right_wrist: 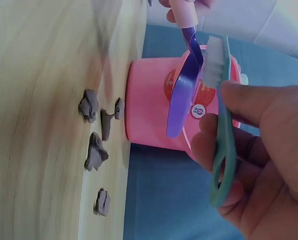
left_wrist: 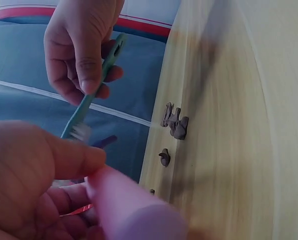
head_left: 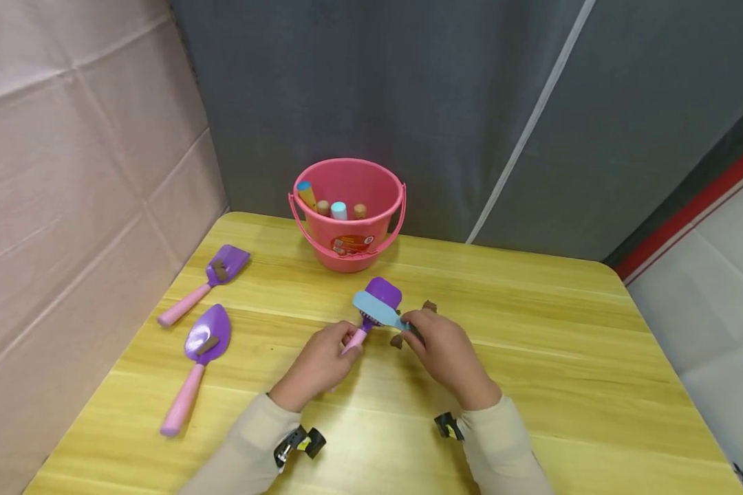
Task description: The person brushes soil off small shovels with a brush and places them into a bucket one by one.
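My left hand (head_left: 322, 357) grips the pink handle of a small toy shovel (head_left: 384, 290) with a purple blade. A light blue-green brush (head_left: 371, 307) is pinched between the thumb and fingers of my right hand (head_left: 442, 350). In the head view the brush lies across the shovel's blade. Its white bristles (right_wrist: 214, 62) face the purple blade (right_wrist: 184, 100), close to the neck, in the right wrist view. Brown lumps (right_wrist: 95, 152) are scattered on the table below the hands, partly hidden by the right hand in the head view.
A pink bucket (head_left: 378, 230) with several stick-like items inside stands at the back of the wooden table (head_left: 563, 357). On the left lie a square-bladed purple shovel (head_left: 234, 260) and a pointed purple trowel (head_left: 219, 326), each bearing a brown piece. Dark curtain hangs behind.
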A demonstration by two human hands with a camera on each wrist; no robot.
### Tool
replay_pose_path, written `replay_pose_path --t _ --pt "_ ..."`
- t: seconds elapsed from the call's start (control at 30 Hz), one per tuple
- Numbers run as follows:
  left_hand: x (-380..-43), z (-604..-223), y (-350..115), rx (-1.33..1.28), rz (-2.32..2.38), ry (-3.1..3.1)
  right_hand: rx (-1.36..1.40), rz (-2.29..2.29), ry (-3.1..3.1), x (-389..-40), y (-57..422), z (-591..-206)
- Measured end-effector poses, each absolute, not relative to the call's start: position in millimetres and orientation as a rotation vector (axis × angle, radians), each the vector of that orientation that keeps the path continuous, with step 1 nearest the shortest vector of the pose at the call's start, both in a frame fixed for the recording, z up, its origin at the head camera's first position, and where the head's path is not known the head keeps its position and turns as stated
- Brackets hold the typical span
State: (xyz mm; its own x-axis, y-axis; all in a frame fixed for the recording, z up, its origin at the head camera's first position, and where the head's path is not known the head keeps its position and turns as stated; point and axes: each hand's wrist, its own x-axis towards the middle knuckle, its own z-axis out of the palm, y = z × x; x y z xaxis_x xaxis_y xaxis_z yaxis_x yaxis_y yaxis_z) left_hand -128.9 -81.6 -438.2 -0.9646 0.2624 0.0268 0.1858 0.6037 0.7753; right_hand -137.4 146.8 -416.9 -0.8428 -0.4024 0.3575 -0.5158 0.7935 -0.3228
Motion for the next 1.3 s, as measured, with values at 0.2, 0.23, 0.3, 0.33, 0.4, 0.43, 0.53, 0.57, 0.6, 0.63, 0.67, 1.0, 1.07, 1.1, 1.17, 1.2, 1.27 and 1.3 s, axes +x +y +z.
replay_pose_path --t 0.2,0.23,0.3,0.33,0.4,0.43,0.53,0.57,0.6,0.63,0.67,1.0,1.07,1.1,1.17,1.2,1.27,1.3 --pt "-128 -436 -81 0.413 1.287 2.697 0.615 0.613 -2.756 -143 151 -420" --pt "-128 -436 -81 0.414 1.288 2.69 0.583 0.624 -2.769 -146 153 -421" --pt "-127 -435 -81 0.411 1.293 2.673 0.518 0.636 -2.794 -150 157 -424" --pt "-127 -435 -81 0.408 1.294 2.668 0.484 0.636 -2.798 -151 159 -425" --pt "-127 -436 -81 0.404 1.298 2.656 0.406 0.613 -2.8 -152 161 -425" --pt "-127 -437 -81 0.404 1.293 2.655 0.373 0.597 -2.796 -152 162 -424" --pt "-127 -439 -81 0.406 1.287 2.657 0.344 0.579 -2.766 -150 161 -419" --pt "-126 -439 -81 0.405 1.284 2.658 0.37 0.58 -2.759 -148 161 -417" --pt "-126 -439 -82 0.406 1.282 2.657 0.416 0.583 -2.752 -147 159 -415" --pt "-126 -439 -82 0.407 1.275 2.662 0.476 0.591 -2.75 -146 158 -413" --pt "-126 -439 -82 0.406 1.271 2.664 0.543 0.593 -2.75 -145 156 -411" --pt "-123 -435 -82 0.418 1.25 2.636 0.571 0.689 -2.817 -154 156 -425" --pt "-121 -435 -83 0.412 1.249 2.624 0.478 0.702 -2.821 -157 159 -431" --pt "-121 -435 -83 0.406 1.253 2.612 0.433 0.696 -2.82 -158 160 -433" --pt "-119 -436 -83 0.399 1.263 2.597 0.36 0.678 -2.81 -158 162 -435" --pt "-119 -436 -83 0.401 1.272 2.593 0.335 0.666 -2.802 -157 162 -435" --pt "-119 -436 -83 0.395 1.278 2.59 0.349 0.651 -2.789 -154 161 -432" --pt "-120 -436 -83 0.392 1.277 2.596 0.391 0.651 -2.787 -152 159 -430"
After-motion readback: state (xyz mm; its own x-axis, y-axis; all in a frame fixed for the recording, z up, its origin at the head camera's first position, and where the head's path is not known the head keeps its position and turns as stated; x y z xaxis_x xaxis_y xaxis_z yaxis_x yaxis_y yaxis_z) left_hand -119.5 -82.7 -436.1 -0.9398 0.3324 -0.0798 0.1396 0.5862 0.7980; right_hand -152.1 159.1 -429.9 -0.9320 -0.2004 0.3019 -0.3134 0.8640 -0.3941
